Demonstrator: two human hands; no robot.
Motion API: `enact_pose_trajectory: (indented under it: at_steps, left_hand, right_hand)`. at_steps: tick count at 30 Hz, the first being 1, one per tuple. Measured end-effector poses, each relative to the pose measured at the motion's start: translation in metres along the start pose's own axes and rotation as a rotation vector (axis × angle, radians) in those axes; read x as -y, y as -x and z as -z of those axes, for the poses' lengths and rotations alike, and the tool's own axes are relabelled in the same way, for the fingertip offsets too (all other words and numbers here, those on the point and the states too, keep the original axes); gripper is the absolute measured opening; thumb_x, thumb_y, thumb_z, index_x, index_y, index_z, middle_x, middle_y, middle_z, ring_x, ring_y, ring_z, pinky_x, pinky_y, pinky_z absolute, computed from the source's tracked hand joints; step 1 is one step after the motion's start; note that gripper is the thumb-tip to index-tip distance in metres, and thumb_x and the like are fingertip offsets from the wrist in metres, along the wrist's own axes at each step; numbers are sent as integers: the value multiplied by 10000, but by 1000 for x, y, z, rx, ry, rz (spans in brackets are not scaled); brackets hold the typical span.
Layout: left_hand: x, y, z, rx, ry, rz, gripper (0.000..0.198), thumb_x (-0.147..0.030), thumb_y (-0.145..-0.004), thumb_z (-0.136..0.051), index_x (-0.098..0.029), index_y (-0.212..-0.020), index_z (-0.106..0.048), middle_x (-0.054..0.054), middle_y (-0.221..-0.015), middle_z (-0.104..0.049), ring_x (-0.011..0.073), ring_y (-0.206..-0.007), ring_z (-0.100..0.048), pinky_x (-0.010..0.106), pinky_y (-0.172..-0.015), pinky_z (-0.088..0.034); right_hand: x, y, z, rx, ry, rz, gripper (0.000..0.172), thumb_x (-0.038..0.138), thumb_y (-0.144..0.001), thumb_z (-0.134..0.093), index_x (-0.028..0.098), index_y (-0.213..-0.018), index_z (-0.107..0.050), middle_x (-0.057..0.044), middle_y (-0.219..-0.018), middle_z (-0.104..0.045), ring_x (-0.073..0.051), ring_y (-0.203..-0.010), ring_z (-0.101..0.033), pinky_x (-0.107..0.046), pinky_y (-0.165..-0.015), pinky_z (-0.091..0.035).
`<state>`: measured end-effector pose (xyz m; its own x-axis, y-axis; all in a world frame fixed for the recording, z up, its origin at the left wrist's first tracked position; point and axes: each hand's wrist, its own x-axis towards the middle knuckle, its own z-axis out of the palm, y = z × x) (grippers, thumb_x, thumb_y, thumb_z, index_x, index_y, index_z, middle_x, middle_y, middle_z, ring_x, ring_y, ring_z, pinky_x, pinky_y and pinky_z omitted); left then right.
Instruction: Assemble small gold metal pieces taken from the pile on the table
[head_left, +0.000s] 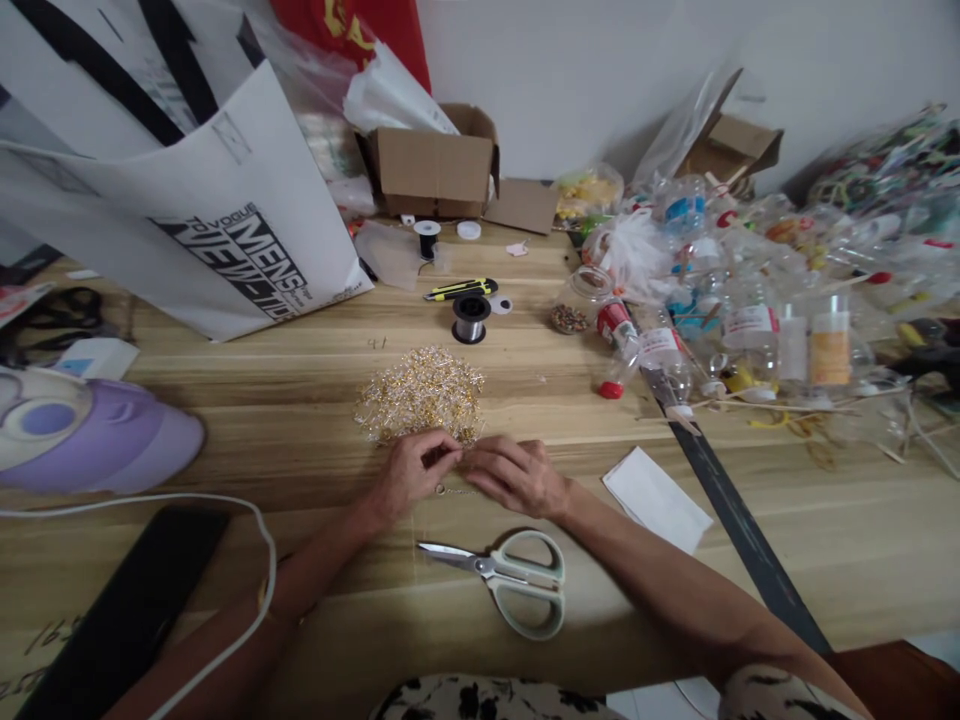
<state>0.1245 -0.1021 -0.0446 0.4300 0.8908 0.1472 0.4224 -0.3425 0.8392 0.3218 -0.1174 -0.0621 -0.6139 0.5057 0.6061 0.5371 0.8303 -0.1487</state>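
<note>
My left hand (415,470) and my right hand (521,472) meet fingertip to fingertip at the near edge of a heap of gold and silver small metal pieces (421,395). Both are closed in a pinch; what sits between the fingers is too small to make out. Just below them a thin chain with a ring (442,490) lies on the wood, partly under my right fingers. Scissors (487,567) with pale handles rest nearer to me, blades pointing left and slightly apart.
Behind the heap are a wire spool (471,318), a yellow-black box cutter (461,289) and a black thread spool (427,238). Plastic bottles (750,340) crowd the right. White paper (656,498) lies right of my arm. At left are a phone (124,605), a white cable (259,520) and a paper bag (172,200).
</note>
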Motion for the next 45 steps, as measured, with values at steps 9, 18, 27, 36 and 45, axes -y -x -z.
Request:
enact_pose_trajectory:
  at_steps: [9,18,27,36,45]
  left_hand:
    - [-4,1,0,-13,-47,-21,132,-170,-781,-531,-150,-675,-607,4,-641,-632,113,-619,-563,199,-592,-430]
    - [6,1,-4,-22,-6,-10,120,-161,-775,-540,-139,-693,-624,10,-641,-625,114,-601,-552,196,-566,-413]
    - [2,1,-3,-4,-32,-1,138,-183,-774,-542,-140,-664,-613,-5,-600,-595,101,-565,-513,194,-549,-394]
    - [-3,0,-1,12,-60,-2,131,-173,-777,-544,-139,-676,-619,-3,-608,-605,99,-561,-517,193,-547,-397]
    - [1,0,-3,21,-53,-1,119,-172,-779,-556,-134,-693,-628,6,-633,-627,106,-585,-540,198,-563,-404]
  right_hand:
    - [11,-4,7,-22,15,327,157,263,-874,-540,141,-949,-605,-55,-952,-664,-109,-767,-608,-201,-525,-449]
    - [-4,-2,0,18,90,79,176,205,-889,-515,137,-1032,-590,-75,-985,-670,-111,-762,-622,-205,-576,-455]
    - [-11,2,-4,65,28,27,142,173,-897,-482,149,-983,-591,-60,-910,-668,-118,-767,-615,-211,-576,-431]
    - [-11,1,-5,81,-14,-6,157,188,-916,-452,160,-984,-590,-61,-900,-665,-119,-778,-613,-214,-606,-437]
    - [-11,-1,-5,106,-53,-44,148,196,-923,-438,155,-984,-566,-60,-874,-631,-114,-722,-578,-214,-594,-413]
